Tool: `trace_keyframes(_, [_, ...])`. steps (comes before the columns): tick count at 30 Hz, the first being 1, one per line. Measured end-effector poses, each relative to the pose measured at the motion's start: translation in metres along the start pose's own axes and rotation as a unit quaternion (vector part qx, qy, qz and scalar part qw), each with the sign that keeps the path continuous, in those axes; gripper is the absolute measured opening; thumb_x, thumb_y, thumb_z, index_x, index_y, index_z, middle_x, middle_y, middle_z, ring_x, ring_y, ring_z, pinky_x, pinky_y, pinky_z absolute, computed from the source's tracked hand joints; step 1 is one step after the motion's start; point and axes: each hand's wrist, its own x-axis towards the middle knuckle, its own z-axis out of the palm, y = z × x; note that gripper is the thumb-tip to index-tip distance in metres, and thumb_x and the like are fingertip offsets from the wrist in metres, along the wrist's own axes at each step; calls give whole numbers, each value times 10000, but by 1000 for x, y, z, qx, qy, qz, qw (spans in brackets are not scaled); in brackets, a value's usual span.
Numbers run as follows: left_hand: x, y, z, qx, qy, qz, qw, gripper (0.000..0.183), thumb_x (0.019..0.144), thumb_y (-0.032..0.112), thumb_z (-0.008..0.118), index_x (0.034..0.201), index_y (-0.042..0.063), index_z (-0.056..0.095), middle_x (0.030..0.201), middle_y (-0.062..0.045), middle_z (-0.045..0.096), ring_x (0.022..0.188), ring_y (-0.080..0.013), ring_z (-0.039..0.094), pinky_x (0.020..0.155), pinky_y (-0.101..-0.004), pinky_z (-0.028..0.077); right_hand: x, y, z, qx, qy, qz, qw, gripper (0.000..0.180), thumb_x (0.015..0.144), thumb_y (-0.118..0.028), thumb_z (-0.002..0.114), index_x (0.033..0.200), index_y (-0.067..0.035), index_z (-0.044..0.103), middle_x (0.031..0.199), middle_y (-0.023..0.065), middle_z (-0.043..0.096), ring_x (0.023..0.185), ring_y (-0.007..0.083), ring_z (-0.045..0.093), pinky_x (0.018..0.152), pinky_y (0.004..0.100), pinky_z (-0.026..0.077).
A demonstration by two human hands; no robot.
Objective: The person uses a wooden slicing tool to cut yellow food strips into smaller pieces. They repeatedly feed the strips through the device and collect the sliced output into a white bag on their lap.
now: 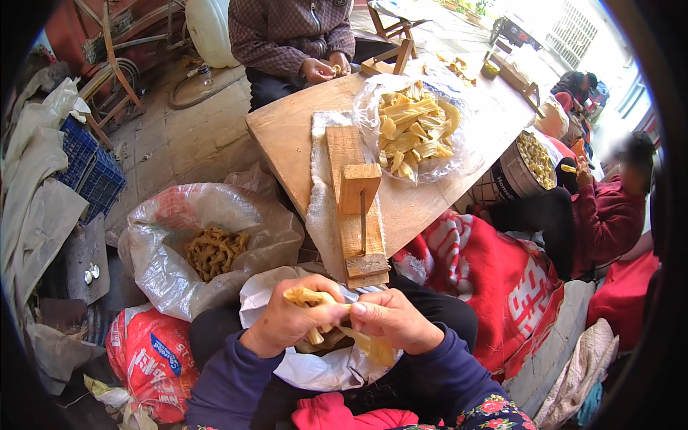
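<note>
My left hand (301,309) is closed around a bundle of yellowish dried plant strips (309,297), perhaps corn husk. My right hand (395,317) pinches a strip close to the left fingertips, and a broad pale strip (379,349) hangs below it. Both hands are over an open white bag (322,373) on my lap, with more strips partly hidden inside. Just beyond the hands, a wooden block stand with a thin metal rod (363,223) lies on a cloth (321,188) at the table's near corner.
A clear plastic bag of husk-like strips (419,126) sits on the wooden table (290,123). At left are a plastic sack (156,226) of twisted pieces, a red bag (153,360) and blue crates (94,164). A red blanket (484,285) lies right. People sit across the table and at right.
</note>
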Motion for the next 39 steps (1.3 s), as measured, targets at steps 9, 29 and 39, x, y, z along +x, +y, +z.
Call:
trace_keyframes(9, [17,1,15,59,135,139,979,53,882,29,594,927,4,581,745,-54,608,641,-106,578,589,-243,472,-5,-16,-8,-129,237,-216,938,109,885,-84,700,886,9,642,765,-36,606,688,23,515,602,186,419])
trace_keyframes(29, [3,2,37,269,123,223,929,153,930,68,580,811,-11,635,772,-101,643,714,-163,618,655,-292,489,14,-5,0,-603,155,-543,563,225,719,-108,806,828,-90,611,596,5,533,445,153,511,398,287,391])
trace_keyframes(39, [-6,0,39,42,-424,-154,891,170,907,171,641,909,7,688,811,-48,687,716,-134,627,657,-289,493,1,-10,-11,-458,64,-601,652,358,933,-364,587,861,-17,640,553,33,510,411,184,493,400,319,364])
